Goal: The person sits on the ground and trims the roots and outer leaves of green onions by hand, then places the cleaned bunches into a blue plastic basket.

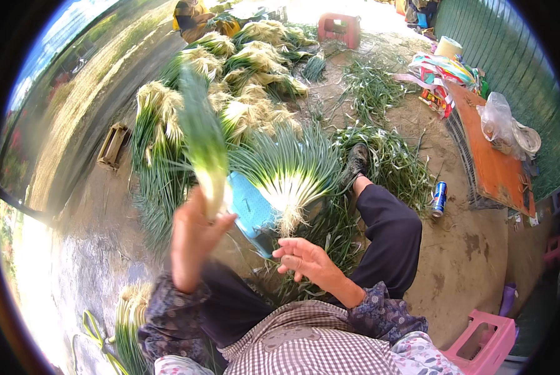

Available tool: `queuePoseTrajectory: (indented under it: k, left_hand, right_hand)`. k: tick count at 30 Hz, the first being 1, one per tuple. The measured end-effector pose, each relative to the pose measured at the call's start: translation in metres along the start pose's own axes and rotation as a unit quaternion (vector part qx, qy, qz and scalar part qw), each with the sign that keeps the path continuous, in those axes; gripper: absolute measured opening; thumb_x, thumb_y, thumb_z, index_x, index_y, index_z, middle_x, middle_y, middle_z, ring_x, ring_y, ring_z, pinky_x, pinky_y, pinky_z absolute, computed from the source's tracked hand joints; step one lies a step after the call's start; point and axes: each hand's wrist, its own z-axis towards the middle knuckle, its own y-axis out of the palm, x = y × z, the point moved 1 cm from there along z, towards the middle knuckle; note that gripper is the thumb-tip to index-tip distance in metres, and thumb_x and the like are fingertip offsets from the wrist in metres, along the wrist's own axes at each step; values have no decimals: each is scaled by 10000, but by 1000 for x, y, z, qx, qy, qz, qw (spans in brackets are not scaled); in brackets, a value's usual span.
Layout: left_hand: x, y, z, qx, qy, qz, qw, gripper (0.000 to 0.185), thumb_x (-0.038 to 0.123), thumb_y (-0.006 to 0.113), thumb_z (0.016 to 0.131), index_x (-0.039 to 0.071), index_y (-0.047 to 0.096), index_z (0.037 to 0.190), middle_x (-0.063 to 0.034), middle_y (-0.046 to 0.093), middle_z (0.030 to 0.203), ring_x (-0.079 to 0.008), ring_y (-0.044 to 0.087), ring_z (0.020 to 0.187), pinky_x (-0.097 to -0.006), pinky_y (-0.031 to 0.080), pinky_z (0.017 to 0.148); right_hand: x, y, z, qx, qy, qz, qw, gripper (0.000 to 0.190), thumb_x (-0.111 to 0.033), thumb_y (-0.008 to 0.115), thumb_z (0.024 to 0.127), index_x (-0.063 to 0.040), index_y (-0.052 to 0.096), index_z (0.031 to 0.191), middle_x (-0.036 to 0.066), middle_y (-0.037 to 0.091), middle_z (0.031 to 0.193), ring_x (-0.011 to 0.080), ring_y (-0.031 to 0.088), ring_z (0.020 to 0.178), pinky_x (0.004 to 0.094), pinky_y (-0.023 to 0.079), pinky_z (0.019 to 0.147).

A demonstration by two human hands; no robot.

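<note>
My left hand (191, 239) is blurred by motion. It grips the pale lower end of a bunch of green onions (202, 136), whose green tops point up and away from me. A second bunch of green onions (287, 173) lies fanned out on a blue plastic stool (249, 201) between my legs, its roots towards me. Just short of those roots is my right hand (315, 267), its fingers apart and nothing in them. The root end of the held bunch is partly hidden by my left hand.
Piled green onions (256, 108) lie ahead and to the left, with another bundle (132, 309) at lower left. Leaf trimmings (385, 159) surround my shoe. At right are a drink can (439, 199), an orange board (491, 150) and a pink stool (484, 342). A red stool (339, 29) stands farther off.
</note>
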Motion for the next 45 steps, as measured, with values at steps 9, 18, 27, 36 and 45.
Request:
queuePoseTrajectory:
  k: [9, 18, 27, 36, 45]
  left_hand:
    - [-8, 87, -113, -33, -302, -388, 870, 422, 89, 749, 855, -5, 614, 1244, -69, 697, 1049, -86, 634, 855, -253, 496, 700]
    - [-30, 96, -135, -22, -371, -398, 839, 412, 192, 708, 925, -9, 558, 1252, -69, 689, 1060, -112, 656, 894, -219, 495, 725]
    - [-48, 111, -151, 11, -435, -507, 744, 317, 184, 674, 952, 8, 561, 1189, -61, 687, 997, -106, 647, 815, -237, 496, 716]
    - [-11, 97, -142, 64, -96, -16, 993, 1019, 135, 874, 673, 49, 307, 1516, -241, 291, 1579, -387, 331, 1449, -473, 347, 1133]
    - [3, 136, -105, 198, -63, -347, 914, 1191, 193, 920, 678, 1, 128, 1545, -221, 162, 1619, -332, 315, 1449, -418, 421, 1105]
  right_hand:
    - [55, -9, 10, 66, 62, 99, 991, 400, -233, 611, 989, -6, 553, 1314, 19, 653, 1125, 82, 620, 926, 204, 513, 657]
    - [36, -7, -16, -3, 99, 331, 938, 416, -134, 489, 970, 113, 518, 1304, 197, 671, 1145, 248, 667, 1038, 349, 542, 910]
    - [38, 4, -30, -34, 120, 331, 935, 443, -159, 480, 956, 116, 517, 1302, 207, 662, 1147, 256, 657, 1041, 353, 533, 916]
    - [29, 21, -39, -64, 146, 409, 898, 526, -259, 537, 942, 90, 482, 1331, 216, 640, 1136, 268, 647, 1006, 363, 540, 883]
    - [2, 90, -32, -93, 193, 567, 795, 390, -137, 544, 958, 0, 480, 1317, 110, 628, 1196, 224, 631, 1067, 387, 496, 968]
